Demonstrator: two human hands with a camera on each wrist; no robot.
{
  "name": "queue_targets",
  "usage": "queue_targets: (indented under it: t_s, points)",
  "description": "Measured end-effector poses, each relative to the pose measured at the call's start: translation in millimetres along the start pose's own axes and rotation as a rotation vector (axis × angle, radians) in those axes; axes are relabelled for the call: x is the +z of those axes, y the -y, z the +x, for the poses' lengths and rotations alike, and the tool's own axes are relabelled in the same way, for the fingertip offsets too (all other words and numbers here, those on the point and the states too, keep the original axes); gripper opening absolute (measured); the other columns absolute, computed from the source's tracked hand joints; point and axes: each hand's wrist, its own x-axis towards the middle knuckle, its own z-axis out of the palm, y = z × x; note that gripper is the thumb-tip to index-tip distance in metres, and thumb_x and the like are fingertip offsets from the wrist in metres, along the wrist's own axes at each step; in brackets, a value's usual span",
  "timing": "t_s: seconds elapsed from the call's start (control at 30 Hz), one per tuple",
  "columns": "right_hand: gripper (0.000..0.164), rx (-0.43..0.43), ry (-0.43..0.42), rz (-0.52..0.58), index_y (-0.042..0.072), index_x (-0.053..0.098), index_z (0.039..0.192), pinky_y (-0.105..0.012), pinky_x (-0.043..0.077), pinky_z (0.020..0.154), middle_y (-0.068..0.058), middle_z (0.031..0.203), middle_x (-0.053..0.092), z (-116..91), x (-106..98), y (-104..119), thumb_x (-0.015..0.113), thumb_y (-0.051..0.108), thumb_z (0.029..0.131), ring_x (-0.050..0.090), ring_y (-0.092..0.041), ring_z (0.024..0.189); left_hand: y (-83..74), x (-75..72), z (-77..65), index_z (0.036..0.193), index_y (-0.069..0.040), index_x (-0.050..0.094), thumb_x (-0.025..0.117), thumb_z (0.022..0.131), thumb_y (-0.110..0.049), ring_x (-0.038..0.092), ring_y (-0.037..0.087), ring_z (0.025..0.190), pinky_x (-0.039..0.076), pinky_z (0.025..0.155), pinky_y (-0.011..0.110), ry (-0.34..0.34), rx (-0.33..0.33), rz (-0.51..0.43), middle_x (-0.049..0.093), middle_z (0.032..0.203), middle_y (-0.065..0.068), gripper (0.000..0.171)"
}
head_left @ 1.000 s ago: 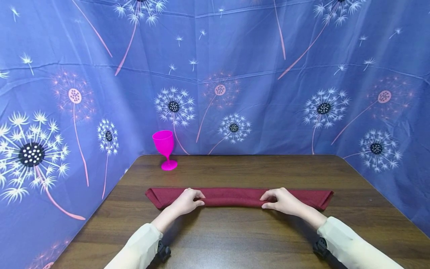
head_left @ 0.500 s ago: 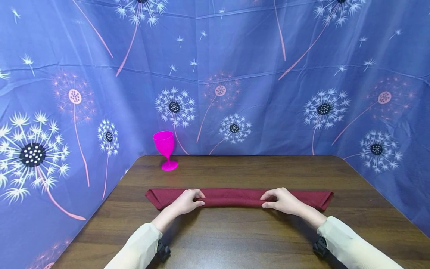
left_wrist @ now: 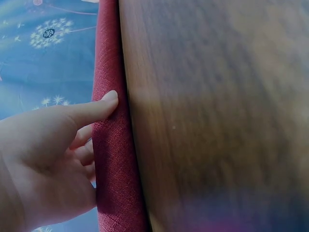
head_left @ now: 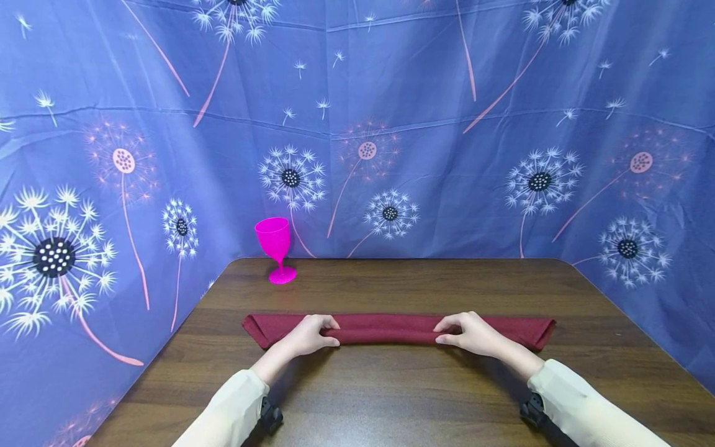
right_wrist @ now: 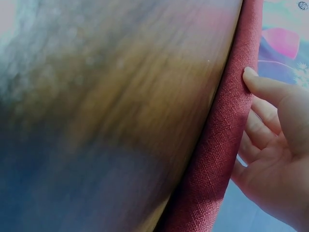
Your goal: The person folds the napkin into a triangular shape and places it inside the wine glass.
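A dark red cloth point(head_left: 385, 328), rolled and folded into a long strip, lies crosswise on the wooden table with slanted ends. My left hand point(head_left: 307, 335) holds the strip left of its middle, thumb along the near edge and fingers curled over the top. On the other side, my right hand point(head_left: 475, 335) grips it the same way. In the left wrist view, the thumb point(left_wrist: 110, 96) presses on the rolled edge, while the fingers go behind the cloth. The right wrist view has the right thumb point(right_wrist: 250, 73) against the roll, other fingertips hidden behind it.
A bright magenta goblet point(head_left: 274, 239) stands upright at the table's back left corner, behind the cloth. Blue curtains point(head_left: 447, 155) with a dandelion print hang around the far and side edges of the wooden table point(head_left: 385, 397).
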Motion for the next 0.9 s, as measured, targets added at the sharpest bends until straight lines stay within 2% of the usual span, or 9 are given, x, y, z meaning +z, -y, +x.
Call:
queue_targets:
  t_s: [0.2,0.37,0.53,0.77,0.9]
  points:
    - [0.013,0.019,0.019,0.044,0.014,0.071,0.092,-0.024,0.048,0.069,0.008,0.086,0.071,-0.4,-0.7,1.1,0.070,0.023,0.083,0.060,0.001,0.081,-0.4,-1.6,-1.2,0.088,-0.004,0.066,0.076,0.075,-0.012,0.065,0.021,0.082,0.049,0.074,0.029,0.004,-0.010,-0.040,0.070,0.084,0.006,0.018]
    - [0.014,0.042,0.023,0.058,0.013,0.071,0.093,-0.023,0.049,0.069,0.008,0.085,0.071,-0.5,-0.1,-0.5,0.070,0.024,0.083,0.060,0.003,0.080,2.7,-0.1,0.4,0.089,-0.005,0.065,0.076,0.076,-0.013,0.065,0.018,0.081,0.049,0.073,0.026,-0.003,-0.051,-0.068,0.070,0.084,0.006,0.019]
    - [0.014,0.061,0.029,0.063,0.014,0.070,0.093,-0.023,0.048,0.069,0.009,0.086,0.071,-0.2,0.6,-2.2,0.069,0.025,0.084,0.060,0.002,0.080,4.7,0.2,1.3,0.086,-0.006,0.065,0.074,0.077,-0.014,0.063,0.013,0.077,0.048,0.071,0.025,-0.005,-0.057,-0.074,0.069,0.080,0.003,0.015]
    - [0.014,0.071,0.039,0.053,0.013,0.069,0.094,-0.024,0.048,0.070,0.009,0.085,0.069,1.5,-1.6,-0.7,0.067,0.024,0.086,0.060,0.001,0.081,4.3,1.1,1.7,0.088,-0.005,0.066,0.070,0.081,-0.013,0.064,0.020,0.086,0.049,0.077,0.030,-0.003,-0.066,-0.055,0.070,0.087,0.005,0.011]
    - [0.014,0.092,0.050,0.045,0.014,0.069,0.095,-0.025,0.047,0.070,0.009,0.085,0.069,2.7,-3.3,0.8,0.066,0.025,0.087,0.060,-0.002,0.082,5.0,1.8,2.5,0.089,-0.005,0.066,0.068,0.083,-0.012,0.062,0.018,0.084,0.049,0.075,0.030,-0.016,-0.064,-0.051,0.069,0.086,0.004,0.010]
